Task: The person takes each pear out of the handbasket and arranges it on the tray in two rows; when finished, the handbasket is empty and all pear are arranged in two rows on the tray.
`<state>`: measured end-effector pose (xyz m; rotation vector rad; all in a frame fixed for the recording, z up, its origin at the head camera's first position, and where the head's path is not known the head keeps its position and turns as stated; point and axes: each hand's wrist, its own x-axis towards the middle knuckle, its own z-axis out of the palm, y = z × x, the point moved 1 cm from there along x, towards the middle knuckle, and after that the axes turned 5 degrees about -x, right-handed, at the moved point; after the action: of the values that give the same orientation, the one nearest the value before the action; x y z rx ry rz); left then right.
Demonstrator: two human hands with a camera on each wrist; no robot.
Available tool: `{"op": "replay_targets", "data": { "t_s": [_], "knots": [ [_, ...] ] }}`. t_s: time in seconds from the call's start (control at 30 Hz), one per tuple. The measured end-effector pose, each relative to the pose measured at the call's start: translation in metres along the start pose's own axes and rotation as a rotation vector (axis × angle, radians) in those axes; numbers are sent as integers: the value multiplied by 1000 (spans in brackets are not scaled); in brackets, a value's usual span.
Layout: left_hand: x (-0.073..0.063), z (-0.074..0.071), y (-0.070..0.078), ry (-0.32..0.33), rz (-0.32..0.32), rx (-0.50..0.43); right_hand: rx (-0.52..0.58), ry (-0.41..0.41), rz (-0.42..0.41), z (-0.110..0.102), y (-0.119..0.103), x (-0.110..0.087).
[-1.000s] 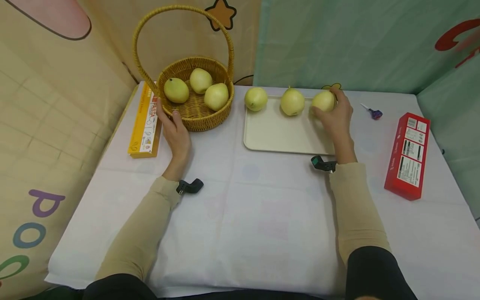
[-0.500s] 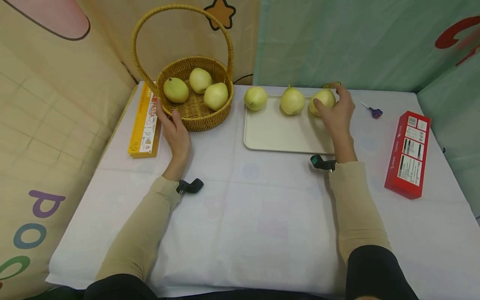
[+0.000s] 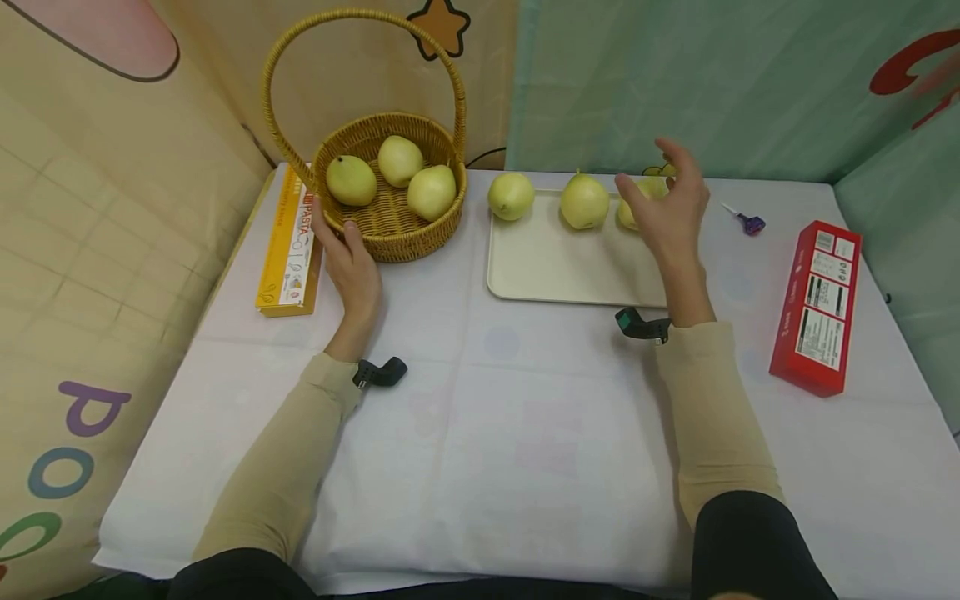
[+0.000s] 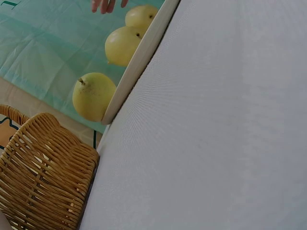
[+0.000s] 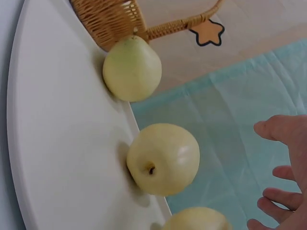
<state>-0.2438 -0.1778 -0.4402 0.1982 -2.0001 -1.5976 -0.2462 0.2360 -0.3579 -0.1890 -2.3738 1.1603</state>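
Observation:
My left hand [image 3: 352, 271] rests against the front left side of a round wicker basket [image 3: 408, 248], fingers extended along its outside, thumb near the rim. Inside the basket lie three pale yellow-green pears [image 3: 352, 180]. My right hand [image 3: 675, 212], spread and holding nothing, hovers over the right end of a cream tray [image 3: 570, 279]. Three more pears stand in a row along the tray's back: a left pear [image 3: 512, 197], a middle pear [image 3: 584, 202], and a right pear [image 3: 627, 217] partly hidden behind the hand. The right wrist view shows the fingers [image 5: 271, 128] apart from the pears.
A yellow pasta box [image 3: 288, 250] lies left of the basket, close by my left hand. To the right of the tray are a purple-wrapped lollipop [image 3: 750, 225] and a red box [image 3: 816, 312]. Curtains [image 3: 675, 92] hang behind the white-covered table [image 3: 510, 433].
My right hand has let go of the right pear and risen above it, its fingers spreading. The pear stays on the tray. The left hand keeps its place at the basket.

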Motion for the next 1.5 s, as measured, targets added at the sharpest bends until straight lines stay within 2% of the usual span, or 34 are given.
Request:
{"op": "replay_targets", "data": {
  "t_s": [0.27,0.67,1.03,1.3,1.5],
  "knots": [
    [0,0,1,13,17,-16,42,-86,-40,11,-21,-8],
    [1,-1,1,14,11,-21,27,-214,-118,37,-35,-21],
    [1,1,-2,31,16,-27,27,-324,-274,68,-53,-38],
    [0,2,-2,16,25,-29,63,-381,-310,94,-80,-45],
    [0,0,-1,13,34,-29,68,-420,-382,121,-110,-46]
  ]
}}
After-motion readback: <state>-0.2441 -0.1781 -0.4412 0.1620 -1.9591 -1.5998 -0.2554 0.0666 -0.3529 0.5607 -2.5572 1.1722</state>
